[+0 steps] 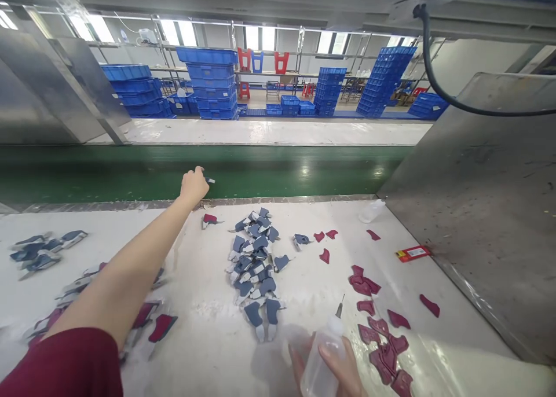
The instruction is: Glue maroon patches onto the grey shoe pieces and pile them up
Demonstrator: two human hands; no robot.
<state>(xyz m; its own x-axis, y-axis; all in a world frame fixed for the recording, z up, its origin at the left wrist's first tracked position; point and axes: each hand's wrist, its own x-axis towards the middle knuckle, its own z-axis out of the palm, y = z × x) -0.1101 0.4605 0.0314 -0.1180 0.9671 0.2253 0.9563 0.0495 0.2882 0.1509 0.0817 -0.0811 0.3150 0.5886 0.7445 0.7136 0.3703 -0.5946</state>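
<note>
My left hand (194,186) reaches out over the near edge of the green belt (269,174), its fingers closed on a small blue-grey and white piece (209,180). Near the bottom edge my right hand (332,362) is wrapped round a translucent squeeze bottle (322,356) with a thin needle tip pointing up. Between the hands lies a heap of blue-grey and white pieces (256,252) on the white table (195,327). A maroon and white piece (209,219) sits just below my left hand. Several maroon pieces (384,350) lie to the right of the bottle.
More blue-grey pieces (39,251) and maroon-topped pieces (163,327) lie at the left, partly behind my forearm. At the right are a white bottle (372,210), a red-yellow packet (412,253) and a metal panel (486,212). Blue crates (212,90) stand beyond the belt.
</note>
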